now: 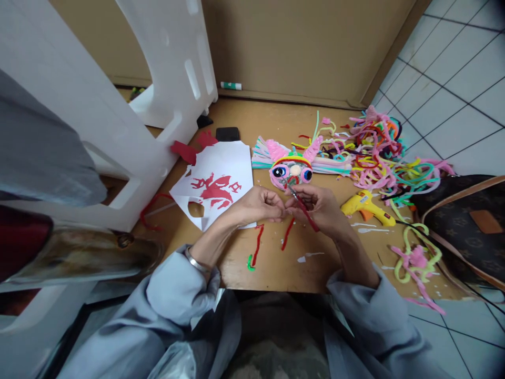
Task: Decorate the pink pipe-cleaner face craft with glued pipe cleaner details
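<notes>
My left hand (263,205) is closed in a pinch over the middle of the table; what its fingertips hold is too small to make out. Close beside it, my right hand (321,206) is closed around a slim red-handled metal tool (304,210), its metal end pointing away from me. Just beyond both hands lies a pipe-cleaner animal head (292,170) with pink ears and large eyes. Nearer to me are a red pipe-cleaner piece with a green end (258,246) and a plain red piece (288,235).
White paper with a red cut-out design (215,192) lies left, a black phone-like object (227,134) behind it. On the right are tangled pipe cleaners (379,152), a yellow glue gun (366,206) and a brown bag (461,221). A white plastic panel (173,79) stands at left.
</notes>
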{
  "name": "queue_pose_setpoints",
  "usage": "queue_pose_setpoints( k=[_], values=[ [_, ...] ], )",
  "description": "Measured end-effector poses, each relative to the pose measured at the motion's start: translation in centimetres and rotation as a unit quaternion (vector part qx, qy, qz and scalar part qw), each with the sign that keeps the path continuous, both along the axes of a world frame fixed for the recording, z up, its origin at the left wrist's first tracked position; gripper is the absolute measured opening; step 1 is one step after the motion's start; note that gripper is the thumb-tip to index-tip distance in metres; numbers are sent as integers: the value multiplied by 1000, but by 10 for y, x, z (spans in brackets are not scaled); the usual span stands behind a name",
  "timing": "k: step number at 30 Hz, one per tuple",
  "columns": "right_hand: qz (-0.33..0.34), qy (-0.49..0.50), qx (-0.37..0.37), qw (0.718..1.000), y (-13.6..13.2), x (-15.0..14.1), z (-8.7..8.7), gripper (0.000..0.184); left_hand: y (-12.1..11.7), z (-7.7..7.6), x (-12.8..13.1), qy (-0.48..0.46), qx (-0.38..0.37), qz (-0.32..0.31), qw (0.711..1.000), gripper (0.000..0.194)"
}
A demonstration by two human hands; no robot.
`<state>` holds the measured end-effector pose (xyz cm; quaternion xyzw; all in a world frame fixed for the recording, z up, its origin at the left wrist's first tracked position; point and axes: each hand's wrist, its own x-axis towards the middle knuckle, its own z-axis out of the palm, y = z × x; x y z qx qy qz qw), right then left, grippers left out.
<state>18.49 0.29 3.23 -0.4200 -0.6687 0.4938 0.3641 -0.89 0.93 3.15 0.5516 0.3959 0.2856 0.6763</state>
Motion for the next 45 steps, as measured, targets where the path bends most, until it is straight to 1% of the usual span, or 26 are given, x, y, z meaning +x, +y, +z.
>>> queue_pose_setpoints(
  k=[5, 10, 12, 15, 18, 21, 24, 32, 39, 45],
  values=[
    [2, -12, 3, 1000, 0, -1, 3, 38, 1, -3, 1, -7, 4, 6, 1000, 3],
    [10, 9, -15, 1000, -1, -3, 6, 33, 1, -3, 0, -18, 10, -2, 1000, 6],
    [-5, 32, -27, 999, -1, -2, 8, 35, 1, -1, -1, -25, 6, 7, 1000, 11],
    [-54, 73, -32, 995, 0, 0, 10, 40, -1, 1, -1, -49, -3, 33, 998, 22],
    [-93, 94, -32, 991, 0, 0, 10, 41, -3, 1, 3, -80, -5, 63, 995, 29],
    [-114, 112, -36, 986, 0, -1, 9, 43, -7, -1, 10, -93, 0, 93, 991, 37],
    [-121, 135, -42, 983, 1, -2, 7, 47, -11, -3, 17, -104, 10, 113, 988, 41],
    [-122, 139, -48, 982, 4, -3, 2, 49, -13, -7, 23, -106, 42, 138, 984, 36],
    [-107, 133, -36, 985, 3, -3, 2, 46, -14, -6, 24, -96, 44, 165, 981, 30],
    [-113, 122, -31, 986, 2, -4, 1, 44, -13, -6, 24, -92, 68, 161, 980, 31]
  ],
)
